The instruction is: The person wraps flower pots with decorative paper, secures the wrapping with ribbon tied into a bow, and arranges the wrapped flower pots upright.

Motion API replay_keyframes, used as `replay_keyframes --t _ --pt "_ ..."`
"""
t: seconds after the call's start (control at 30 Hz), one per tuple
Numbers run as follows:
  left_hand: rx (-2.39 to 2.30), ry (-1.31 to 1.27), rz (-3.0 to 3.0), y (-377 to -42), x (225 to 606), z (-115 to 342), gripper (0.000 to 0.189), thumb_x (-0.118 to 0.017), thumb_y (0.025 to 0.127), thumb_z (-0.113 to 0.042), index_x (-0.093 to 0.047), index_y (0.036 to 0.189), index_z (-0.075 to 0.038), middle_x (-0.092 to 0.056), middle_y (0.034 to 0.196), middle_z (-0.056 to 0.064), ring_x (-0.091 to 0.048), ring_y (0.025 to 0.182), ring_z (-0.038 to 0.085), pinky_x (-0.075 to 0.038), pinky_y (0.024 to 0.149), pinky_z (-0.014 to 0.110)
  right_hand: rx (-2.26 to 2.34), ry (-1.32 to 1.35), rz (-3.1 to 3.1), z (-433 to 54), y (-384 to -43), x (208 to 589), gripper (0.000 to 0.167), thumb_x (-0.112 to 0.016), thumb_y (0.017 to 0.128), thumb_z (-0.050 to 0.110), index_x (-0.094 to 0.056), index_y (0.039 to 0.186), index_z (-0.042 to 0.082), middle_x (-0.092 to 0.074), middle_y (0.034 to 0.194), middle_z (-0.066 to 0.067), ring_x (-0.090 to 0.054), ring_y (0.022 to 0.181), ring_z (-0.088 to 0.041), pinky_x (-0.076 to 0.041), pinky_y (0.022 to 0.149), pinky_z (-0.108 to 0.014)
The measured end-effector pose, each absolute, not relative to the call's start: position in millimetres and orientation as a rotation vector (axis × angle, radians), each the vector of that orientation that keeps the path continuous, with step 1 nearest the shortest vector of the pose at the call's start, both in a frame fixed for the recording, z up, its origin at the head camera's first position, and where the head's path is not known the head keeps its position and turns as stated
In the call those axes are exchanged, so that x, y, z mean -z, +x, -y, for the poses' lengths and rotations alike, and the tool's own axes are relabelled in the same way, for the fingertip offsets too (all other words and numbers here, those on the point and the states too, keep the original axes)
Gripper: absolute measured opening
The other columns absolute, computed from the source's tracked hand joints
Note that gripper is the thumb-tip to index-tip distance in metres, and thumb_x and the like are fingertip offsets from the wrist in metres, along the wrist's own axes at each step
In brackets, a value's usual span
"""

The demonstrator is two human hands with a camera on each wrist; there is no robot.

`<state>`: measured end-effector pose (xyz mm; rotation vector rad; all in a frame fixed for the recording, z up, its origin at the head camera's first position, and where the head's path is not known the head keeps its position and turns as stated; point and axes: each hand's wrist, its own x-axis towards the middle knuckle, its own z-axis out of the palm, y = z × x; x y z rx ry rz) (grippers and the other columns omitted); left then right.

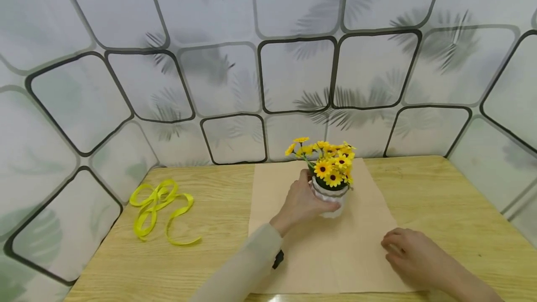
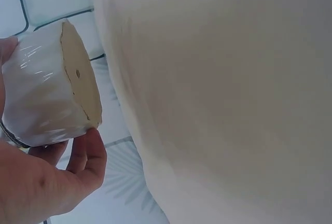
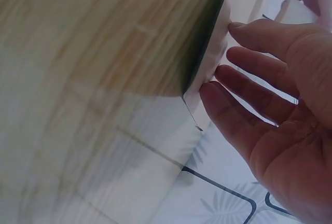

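My left hand [image 1: 303, 203] grips a small white pot [image 1: 333, 208] filled with yellow daisy-like artificial flowers [image 1: 331, 164]. The pot is held above a sheet of brown wrapping paper [image 1: 331, 257]; its pale bottom with a small hole shows in the left wrist view, with the thumb and fingers on opposite sides of the pot [image 2: 44, 86]. At the paper's right edge lies my right hand [image 1: 417, 255], fingers loosely bent. In the right wrist view, its fingertips [image 3: 210, 92] touch the paper, whose edge is slightly raised from the table.
A loosely looped yellow ribbon [image 1: 184, 243] lies on the left of the wooden table [image 1: 428, 195]. A small black object [image 1: 278, 259] shows beside the left sleeve. Patterned cloth [image 1: 299, 78] with leaf prints stands behind the table and along both sides.
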<state>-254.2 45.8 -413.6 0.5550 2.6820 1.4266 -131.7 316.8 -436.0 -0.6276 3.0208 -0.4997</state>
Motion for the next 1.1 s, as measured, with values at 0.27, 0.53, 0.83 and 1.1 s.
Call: replay_keyframes --t 0.27,0.53,0.83,1.1 --pt "-1.492 0.533 -2.642 -262 418 -60 0.097 -0.093 0.068 -0.047 -0.04 0.144 -0.014 -0.064 0.132 0.007 -0.063 0.117 0.018 -0.053 0.098 0.033 0.499 -0.669 -3.054 -317 -132 439 0.014 -0.082 0.084 0.017 -0.078 0.097 0.013 -0.073 0.105 -0.002 -0.07 0.089 -0.025 -0.059 0.075 -0.039" --pt "-1.459 0.522 -2.642 -263 422 -69 0.101 -0.094 0.068 -0.043 -0.038 0.145 -0.009 -0.064 0.133 0.012 -0.064 0.119 0.022 -0.055 0.097 0.034 0.505 -0.63 -3.037 -318 -133 441 0.014 -0.082 0.085 0.018 -0.079 0.098 0.014 -0.072 0.107 -0.002 -0.07 0.09 -0.025 -0.059 0.074 -0.036" --pt "-1.304 0.536 -2.697 -264 425 -73 0.111 -0.096 0.067 -0.041 -0.032 0.149 -0.003 -0.061 0.136 0.015 -0.062 0.125 0.028 -0.055 0.101 0.039 0.508 -0.631 -3.075 -318 -132 442 0.014 -0.083 0.083 0.018 -0.08 0.096 0.015 -0.072 0.105 0.0 -0.07 0.088 -0.023 -0.059 0.072 -0.035" --pt "-1.342 0.643 -2.637 -265 425 -66 0.106 -0.096 0.068 -0.038 -0.033 0.147 -0.006 -0.056 0.14 0.011 -0.058 0.129 0.024 -0.049 0.108 0.037 0.501 -0.626 -3.084 -317 -132 442 0.013 -0.083 0.083 0.018 -0.079 0.095 0.017 -0.072 0.105 0.001 -0.07 0.088 -0.023 -0.059 0.073 -0.035"
